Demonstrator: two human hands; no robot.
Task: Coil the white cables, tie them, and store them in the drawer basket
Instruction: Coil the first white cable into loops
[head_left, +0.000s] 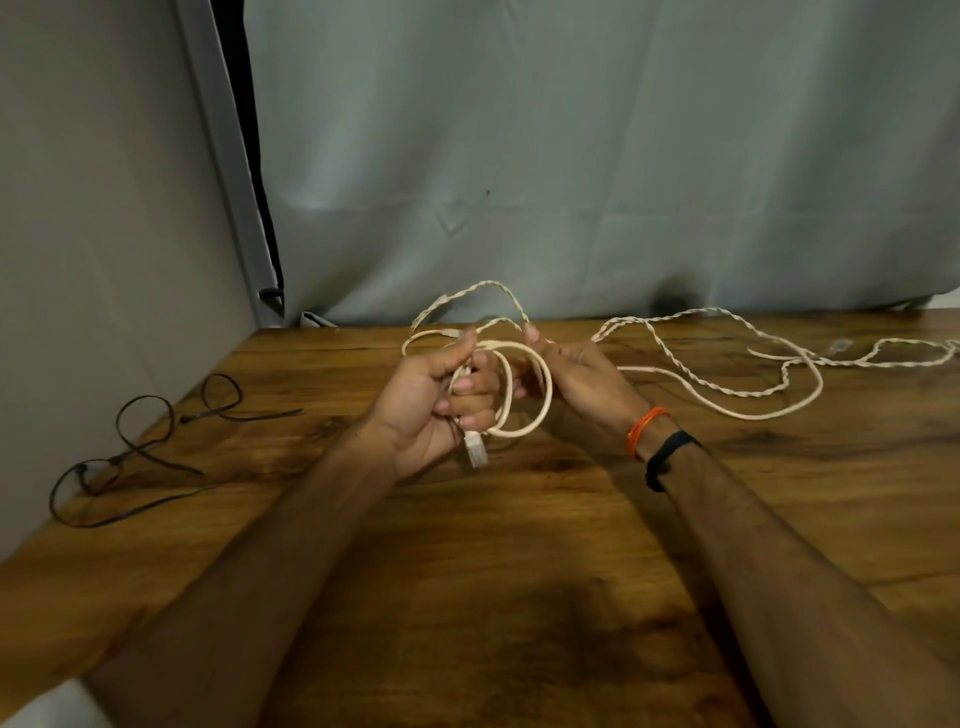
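While gripping white cable (524, 410) above wooden table (519, 571), left hand (431, 405) curling fingers round gathered loops, plug (475, 449) hanging below palm. Right hand (576, 379) pinching twisted strand near fingertip, other fingers loosely bent round loop. Loose cable trailing right across table, lying in slack bends toward far edge. Black zip ties (150, 447) lying looped at left edge, well apart from hands. Orange thread (644, 428) and black band (670, 454) circling right wrist. Grey curtain (571, 156) hanging behind.
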